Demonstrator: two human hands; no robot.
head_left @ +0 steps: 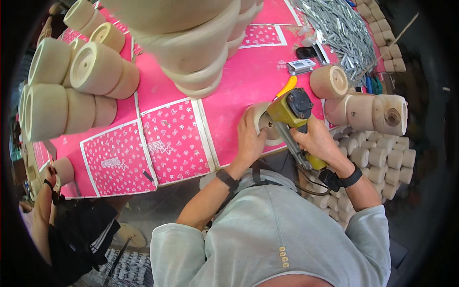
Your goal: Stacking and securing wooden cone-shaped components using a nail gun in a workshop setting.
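Note:
My right hand (319, 142) is wrapped round the handle of a yellow and black pneumatic staple gun (289, 107). The nose of the gun is over a cream round block (260, 114) near the table's front edge. With its fingers curved along the block's left side, my left hand (249, 134) holds it steady. A small dark hole shows in the block's face beside the gun; the gun hides the rest. Right of the gun lie a similar block (330, 81) and a row of joined blocks (366, 113), the end one with a dark hollow.
Tall stacked blocks (193, 48) rise from the pink-covered table (229, 105), and more blocks (91, 69) stand at left. Metal staple strips (337, 36) are heaped far right. Blocks (377, 162) pile below the right edge. A co-worker's hand (50, 177) touches a block at left.

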